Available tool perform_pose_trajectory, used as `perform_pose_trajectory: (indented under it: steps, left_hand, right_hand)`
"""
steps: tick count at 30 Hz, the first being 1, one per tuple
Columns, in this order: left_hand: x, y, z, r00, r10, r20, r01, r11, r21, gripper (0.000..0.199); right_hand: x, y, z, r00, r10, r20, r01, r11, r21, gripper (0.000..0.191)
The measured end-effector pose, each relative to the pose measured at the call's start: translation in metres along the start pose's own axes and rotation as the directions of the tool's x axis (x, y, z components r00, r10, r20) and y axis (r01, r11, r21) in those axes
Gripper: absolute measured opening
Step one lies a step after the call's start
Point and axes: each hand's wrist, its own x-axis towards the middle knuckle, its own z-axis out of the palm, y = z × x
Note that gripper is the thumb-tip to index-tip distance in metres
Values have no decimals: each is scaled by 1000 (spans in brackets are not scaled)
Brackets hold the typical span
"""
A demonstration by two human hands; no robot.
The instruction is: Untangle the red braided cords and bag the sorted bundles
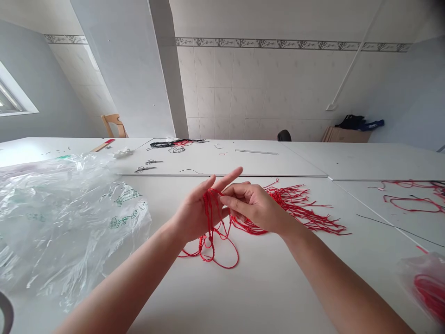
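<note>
Red braided cords [208,213] hang in loops over the palm and fingers of my left hand [196,215], which is turned up with its index finger stretched out. My right hand [248,204] pinches part of the red cord beside the left fingers. Below the hands, loose loops of red cord [225,266] rest on the white table. Behind and to the right of my right hand lies a large bundle of red cords [302,206] with its thin ends fanned out to the right.
A crumpled clear plastic bag [69,222] covers the left side. Scissors [146,168], black cords [167,144] and a thin rod [256,151] lie at the back. More red cords [413,202] and a bag of red cord [429,287] are at the right.
</note>
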Motion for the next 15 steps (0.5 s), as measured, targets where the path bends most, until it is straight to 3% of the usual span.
perform_pose_trajectory:
  steps: [7, 15]
  left_hand:
    - [0, 2, 8, 995, 98, -25, -97, 995, 16, 45]
    - [0, -1, 4, 994, 40, -99, -35, 998, 52, 52]
  right_hand:
    - [1, -3, -1, 991, -74, -115, 79, 996, 43, 25]
    - [0, 4, 1, 1000, -17, -20, 16, 999, -39, 37]
